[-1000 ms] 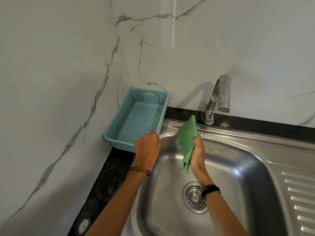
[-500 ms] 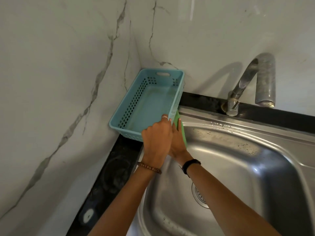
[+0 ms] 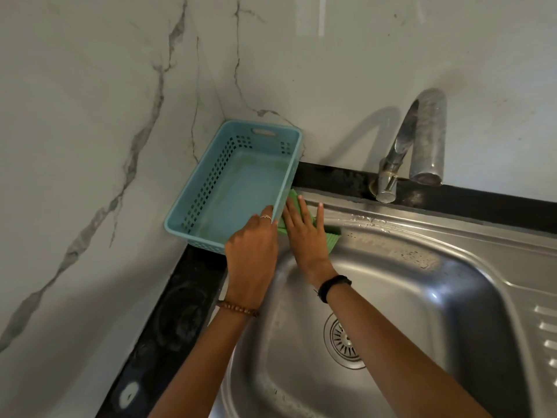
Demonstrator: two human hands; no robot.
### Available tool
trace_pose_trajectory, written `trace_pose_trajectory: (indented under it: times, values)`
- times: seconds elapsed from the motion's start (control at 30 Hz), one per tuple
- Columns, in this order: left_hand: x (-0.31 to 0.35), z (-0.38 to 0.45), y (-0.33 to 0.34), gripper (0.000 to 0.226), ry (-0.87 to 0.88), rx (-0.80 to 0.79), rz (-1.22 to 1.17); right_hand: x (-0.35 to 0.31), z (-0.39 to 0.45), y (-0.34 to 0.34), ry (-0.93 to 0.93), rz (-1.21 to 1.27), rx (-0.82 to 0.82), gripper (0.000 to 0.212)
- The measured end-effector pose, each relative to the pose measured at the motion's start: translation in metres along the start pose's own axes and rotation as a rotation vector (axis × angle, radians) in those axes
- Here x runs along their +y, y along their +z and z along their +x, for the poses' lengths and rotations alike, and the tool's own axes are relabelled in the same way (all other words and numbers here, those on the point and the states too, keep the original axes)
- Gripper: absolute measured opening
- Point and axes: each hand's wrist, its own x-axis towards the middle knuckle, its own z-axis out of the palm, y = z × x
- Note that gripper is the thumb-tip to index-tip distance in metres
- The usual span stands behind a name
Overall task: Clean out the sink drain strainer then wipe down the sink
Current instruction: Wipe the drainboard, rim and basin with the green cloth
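Note:
The steel sink fills the lower right, with its round drain strainer partly hidden behind my right forearm. A green cloth lies on the sink's back left rim. My right hand presses flat on the cloth with fingers spread, right beside the basket. My left hand grips the near right rim of the empty light blue plastic basket, which stands in the wall corner.
A steel faucet curves over the sink's back edge. A black counter strip runs along the sink's left and back sides. Marble walls close off the left and the back. A ribbed drainboard lies at the far right.
My right hand has brought the cloth from above the basin down to the back left rim and spread it flat. My left hand stays on the basket. The view has shifted closer.

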Motion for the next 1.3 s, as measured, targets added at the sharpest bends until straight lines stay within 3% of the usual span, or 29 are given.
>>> trace_pose_trajectory:
  times: [0.17, 0.27, 0.4, 0.53, 0.63, 0.83, 1.0, 1.13, 1.3]
  values:
    - [0.005, 0.001, 0.009, 0.063, 0.176, 0.077, 0.014, 0.027, -0.018, 0.002, 0.132, -0.009, -0.009, 0.093]
    - [0.019, 0.001, 0.016, 0.071, 0.371, 0.107, -0.043, 0.061, -0.04, 0.007, 0.244, -0.05, -0.053, 0.098]
    - [0.041, -0.011, 0.042, 0.073, 0.468, -0.12, -0.16, 0.1, -0.08, 0.01, 0.448, 0.055, -0.055, 0.101]
    - [0.043, -0.01, 0.083, 0.082, 0.378, -0.391, -0.215, 0.088, -0.076, 0.006, 0.546, 0.148, -0.052, 0.091]
    - [0.03, -0.005, 0.102, 0.092, 0.262, -0.458, -0.213, 0.069, -0.056, 0.009, 0.49, 0.185, -0.039, 0.09]
    - [0.012, -0.007, 0.114, 0.092, 0.279, -0.391, -0.229, 0.053, -0.023, 0.008, 0.208, 0.175, 0.065, 0.086]
    - [0.014, -0.008, 0.12, 0.098, 0.253, -0.372, -0.177, 0.078, -0.024, 0.007, 0.02, 0.037, 0.068, 0.089]
    - [0.021, -0.007, 0.119, 0.103, 0.268, -0.415, -0.125, 0.108, -0.05, 0.012, 0.103, -0.084, 0.044, 0.099]
    - [0.058, -0.004, 0.115, 0.102, 0.494, -0.477, -0.184, 0.182, -0.109, 0.015, 0.327, -0.164, -0.029, 0.098]
